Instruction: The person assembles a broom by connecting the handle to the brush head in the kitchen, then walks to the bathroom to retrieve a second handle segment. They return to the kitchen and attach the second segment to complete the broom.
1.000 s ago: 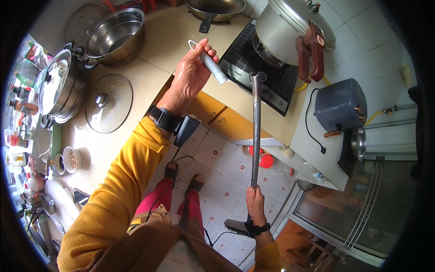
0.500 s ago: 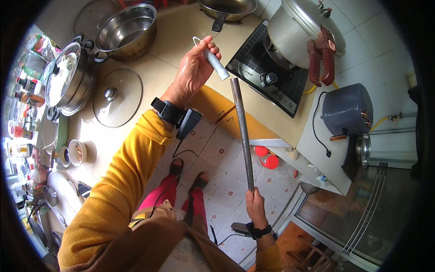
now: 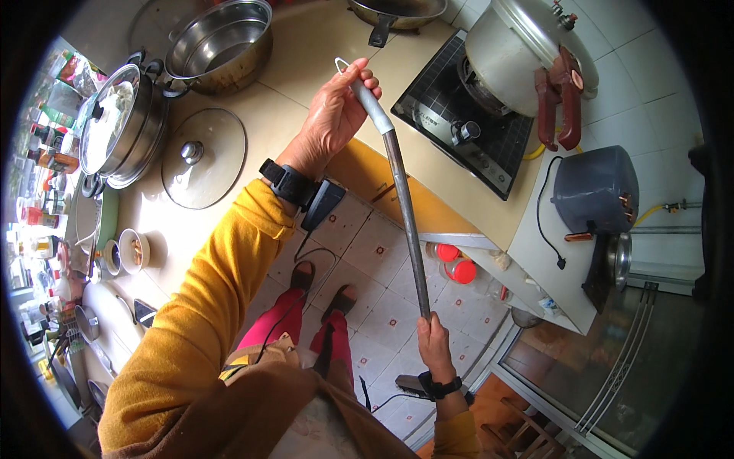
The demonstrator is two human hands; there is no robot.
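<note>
My left hand (image 3: 335, 111) is raised over the counter edge, fingers closed round a grey plastic handle grip (image 3: 372, 109) with a white hanging loop at its upper end. The grip's lower end meets the top of a long dark metal pole (image 3: 407, 218); how far the pole goes inside it is hidden. Lower down on the right, my right hand (image 3: 435, 346) is wrapped round the pole near its lower visible end. The pole slants between both hands, above the tiled floor.
A gas stove (image 3: 436, 115) with a large pressure cooker (image 3: 508, 57) stands just right of my left hand. On the left counter are a glass lid (image 3: 222, 168), a steel pot (image 3: 229, 69) and a steamer (image 3: 126, 141). Red-lidded jars (image 3: 461, 271) sit on a low shelf. A glass door (image 3: 596, 359) is at right.
The grip and the pole's top end, apart before, now meet, with the grip over or against the pole. Both hands stay closed on their parts; the view has shifted slightly.
</note>
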